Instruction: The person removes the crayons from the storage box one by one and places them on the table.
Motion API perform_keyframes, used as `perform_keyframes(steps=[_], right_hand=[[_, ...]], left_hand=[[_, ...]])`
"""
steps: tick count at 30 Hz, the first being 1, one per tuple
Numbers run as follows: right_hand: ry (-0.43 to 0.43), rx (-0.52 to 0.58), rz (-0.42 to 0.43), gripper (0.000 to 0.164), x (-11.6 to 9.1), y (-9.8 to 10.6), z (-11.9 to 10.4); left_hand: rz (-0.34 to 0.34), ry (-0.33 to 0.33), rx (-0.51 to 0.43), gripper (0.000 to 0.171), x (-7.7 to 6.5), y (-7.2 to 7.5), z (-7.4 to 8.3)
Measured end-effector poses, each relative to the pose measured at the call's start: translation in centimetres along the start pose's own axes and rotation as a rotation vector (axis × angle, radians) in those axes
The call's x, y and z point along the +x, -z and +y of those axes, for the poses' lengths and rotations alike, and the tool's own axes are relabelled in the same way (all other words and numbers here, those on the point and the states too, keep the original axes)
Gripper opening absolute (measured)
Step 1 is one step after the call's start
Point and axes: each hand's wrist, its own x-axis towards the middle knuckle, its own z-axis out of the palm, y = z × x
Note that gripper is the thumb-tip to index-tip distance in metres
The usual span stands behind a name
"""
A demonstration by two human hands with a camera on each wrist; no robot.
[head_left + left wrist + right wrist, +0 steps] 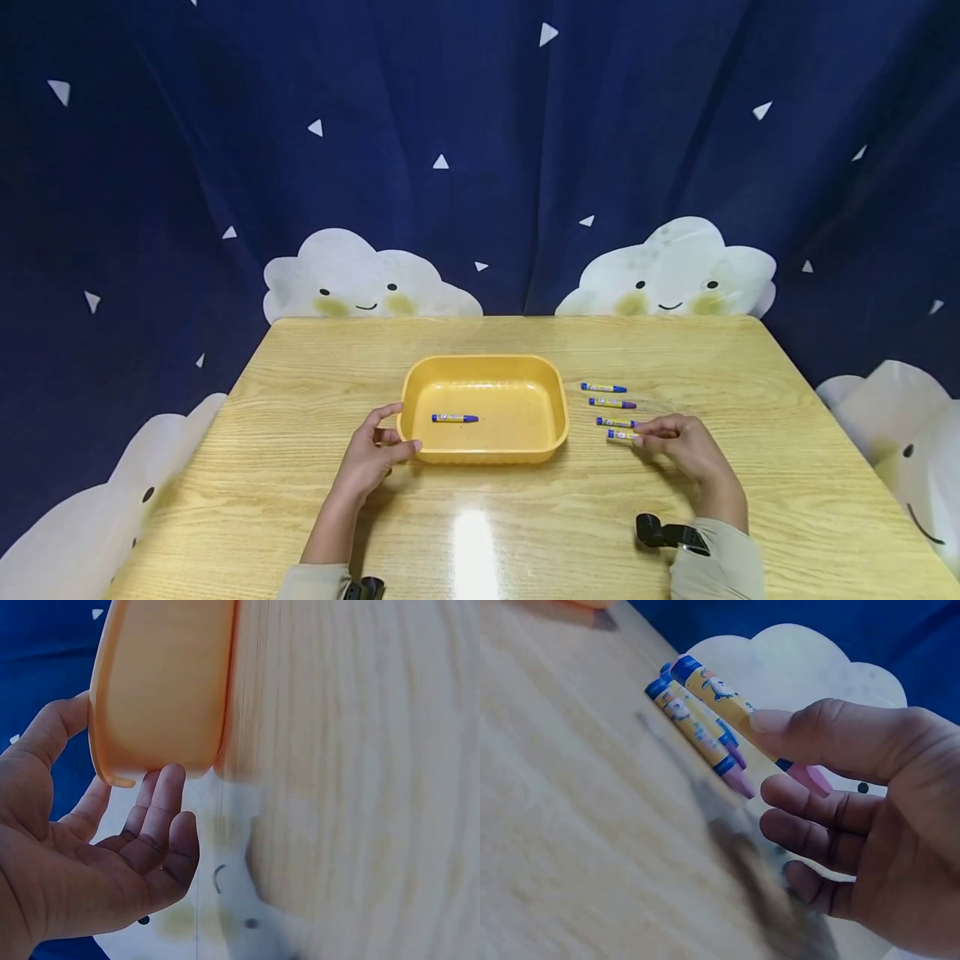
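A yellow plastic tray (487, 457) rests on the table with one crayon (454, 418) lying inside it. My left hand (367, 458) holds the tray's left end at the rim, with thumb and fingers spread along the edge; in the left wrist view some fingers (166, 799) touch its outer wall. To the right of the tray my right hand (686, 447) pinches a yellow-and-blue crayon (718, 691) with a pink tip, which appears slightly raised. Beside it lie other crayons: one (615, 422) close to the fingertips, a purple-tipped one (612, 403) and a blue-tipped one (603, 387) farther back.
The wooden table (315, 375) reaches back to a dark blue curtain (480, 167) with white clouds and triangles. A black wrist camera (667, 533) is strapped over the right sleeve (716, 562); another black device (365, 588) shows at the left sleeve.
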Motion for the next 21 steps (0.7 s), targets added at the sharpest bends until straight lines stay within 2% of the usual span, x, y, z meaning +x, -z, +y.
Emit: perform_keyframes(steps=[5, 12, 16, 21], right_hand=[[-0.002, -0.062, 0.007, 0.018, 0.12, -0.37, 0.41], [-0.017, -0.087, -0.012, 0.014, 0.65, -0.86, 0.73], [0.012, -0.169, 0.015, 0.013, 0.85, -0.9, 0.96], [0.022, -0.21, 0.028, 0.014, 0.85, -0.82, 0.94]], left_hand=[[0.009, -0.002, 0.004, 0.068, -0.04, -0.06, 0.13], [0.004, -0.001, -0.009, 0.068, -0.12, -0.1, 0.08], [0.007, -0.001, -0.011, 0.068, -0.06, -0.11, -0.04], [0.012, -0.001, -0.012, 0.069, -0.04, -0.09, -0.02]])
